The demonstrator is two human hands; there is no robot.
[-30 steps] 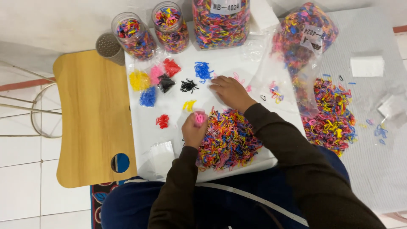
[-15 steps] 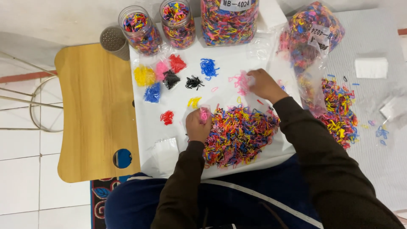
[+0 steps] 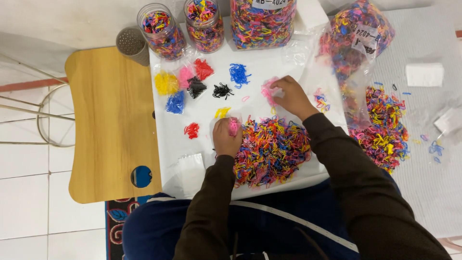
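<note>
Pink elastic bands point(image 3: 234, 126) sit pinched in the closed left hand point(image 3: 227, 137), just beside the mixed pile point(image 3: 272, 149). The right hand point(image 3: 290, 96), fingers curled on a pink cluster point(image 3: 268, 89), could scatter the nearby blue heap point(image 3: 238, 74) if its sleeve brushes across the desk point(image 3: 202, 110).

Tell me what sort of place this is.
Probably a home or small workshop set up for sorting by hand: a white sheet over a wooden chair on a tiled floor, jars of mixed small rubber bands, and colour-sorted piles.
</note>
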